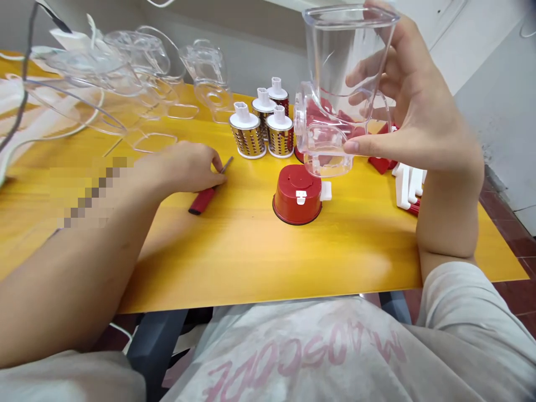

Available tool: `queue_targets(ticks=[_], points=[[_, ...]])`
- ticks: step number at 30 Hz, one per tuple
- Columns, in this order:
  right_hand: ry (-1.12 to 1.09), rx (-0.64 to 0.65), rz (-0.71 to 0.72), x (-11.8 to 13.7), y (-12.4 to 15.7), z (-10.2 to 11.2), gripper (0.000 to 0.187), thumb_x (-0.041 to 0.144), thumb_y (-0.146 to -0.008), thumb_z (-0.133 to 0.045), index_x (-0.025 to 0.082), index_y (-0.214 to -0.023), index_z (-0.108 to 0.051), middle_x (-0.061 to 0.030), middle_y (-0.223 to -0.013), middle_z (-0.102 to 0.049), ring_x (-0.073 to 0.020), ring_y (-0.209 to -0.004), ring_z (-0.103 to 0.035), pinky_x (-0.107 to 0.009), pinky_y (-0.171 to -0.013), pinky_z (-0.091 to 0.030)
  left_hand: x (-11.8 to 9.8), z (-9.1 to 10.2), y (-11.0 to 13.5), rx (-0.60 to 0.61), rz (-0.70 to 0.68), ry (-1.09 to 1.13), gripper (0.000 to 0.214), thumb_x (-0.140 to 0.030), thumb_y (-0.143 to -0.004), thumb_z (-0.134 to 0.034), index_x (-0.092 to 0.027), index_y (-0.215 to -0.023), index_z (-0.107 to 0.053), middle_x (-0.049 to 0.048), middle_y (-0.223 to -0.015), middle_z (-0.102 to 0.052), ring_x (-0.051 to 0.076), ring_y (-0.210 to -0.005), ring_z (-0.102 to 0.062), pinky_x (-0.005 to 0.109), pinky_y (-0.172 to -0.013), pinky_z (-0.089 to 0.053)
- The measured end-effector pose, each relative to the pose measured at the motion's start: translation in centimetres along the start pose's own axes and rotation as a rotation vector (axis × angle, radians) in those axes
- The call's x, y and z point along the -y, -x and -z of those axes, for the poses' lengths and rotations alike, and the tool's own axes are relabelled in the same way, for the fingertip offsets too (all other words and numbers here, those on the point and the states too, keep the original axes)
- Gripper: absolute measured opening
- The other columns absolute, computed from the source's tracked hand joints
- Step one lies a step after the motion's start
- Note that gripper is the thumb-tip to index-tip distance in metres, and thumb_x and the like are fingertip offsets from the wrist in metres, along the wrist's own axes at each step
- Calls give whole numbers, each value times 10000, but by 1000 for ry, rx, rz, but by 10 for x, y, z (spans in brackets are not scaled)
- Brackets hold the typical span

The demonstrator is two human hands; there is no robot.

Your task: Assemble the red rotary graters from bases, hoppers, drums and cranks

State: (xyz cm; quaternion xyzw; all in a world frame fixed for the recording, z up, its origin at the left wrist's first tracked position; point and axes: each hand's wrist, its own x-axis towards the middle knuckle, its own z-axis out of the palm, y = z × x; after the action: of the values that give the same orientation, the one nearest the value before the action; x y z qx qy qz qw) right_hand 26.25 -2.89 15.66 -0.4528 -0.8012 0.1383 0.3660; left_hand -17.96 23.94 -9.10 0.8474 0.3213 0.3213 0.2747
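Note:
Raised above the right side of the table, my right hand (412,103) is closed around a clear plastic grater hopper (352,50), fingers behind it and thumb on its lower edge. My left hand (190,167) rests low over the table, with thumb and fingertips closed at the metal part of a red-handled tool (202,201). That tool has a thin grey tip; whether it is a knife or a screwdriver I cannot tell. Between my hands stands a red suction base (297,195) with a white tab on its side.
Several metal grater drums (248,134) with white tops stand behind the base. More clear hoppers (207,67) and cables occupy the back left. White crank handles (408,184) and red parts (381,159) lie on the right. The yellow table's front edge (268,301) is close to my body.

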Motion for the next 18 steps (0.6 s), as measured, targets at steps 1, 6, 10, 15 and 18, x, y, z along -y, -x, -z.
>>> queue_targets(ticks=[1, 6, 10, 15, 18], points=[[-7, -7, 9, -3, -1, 0, 1286, 405, -653, -1111, 634, -1806, -590, 21, -1619, -791, -438, -1570, -738, -672, -1276, -740, 6, 0, 1, -45, 34, -156, 650, -936, -600, -1037, -374, -612, -709, -11, -471, -442, 348, -845, -644, 582, -1157, -601], [-73, 16, -7, -8, -4, -3, 1328, 395, -578, -1133, 635, -1780, -621, 61, -1827, -683, -444, -1541, -747, -657, -1158, -782, 1, -14, -4, -380, 323, -244, 853, -1169, -470, -802, -351, -643, -632, 129, -744, -513, 572, -1453, -511, 885, -1391, -205], [-132, -10, -18, 0, -3, -9, 1305, 373, -540, -1133, 620, -1733, -668, 96, -1971, -552, -427, -1464, -779, -597, -1024, -810, -5, -32, -14, -422, 415, -84, 874, -1149, -643, -727, -303, -755, -541, 131, -1069, -693, 604, -1757, -171, 916, -1432, -12], [-101, 24, -15, -3, -4, -19, 1332, 385, -548, -1097, 691, -1749, -609, 188, -2077, -353, -401, -1388, -800, -602, -1016, -811, -23, -23, -15, -423, 301, -52, 792, -1002, -664, -895, -315, -826, -536, 114, -1060, -711, 593, -1701, -251, 902, -1433, -45], [-118, 69, -26, -9, -7, -27, 1374, 415, -547, -1102, 659, -1788, -565, 108, -1960, -561, -418, -1447, -793, -591, -993, -811, -75, -12, -8, -429, 212, -75, 803, -1053, -646, -912, -353, -994, -728, 93, -1257, -744, 546, -1494, -468, 913, -1443, -100]])
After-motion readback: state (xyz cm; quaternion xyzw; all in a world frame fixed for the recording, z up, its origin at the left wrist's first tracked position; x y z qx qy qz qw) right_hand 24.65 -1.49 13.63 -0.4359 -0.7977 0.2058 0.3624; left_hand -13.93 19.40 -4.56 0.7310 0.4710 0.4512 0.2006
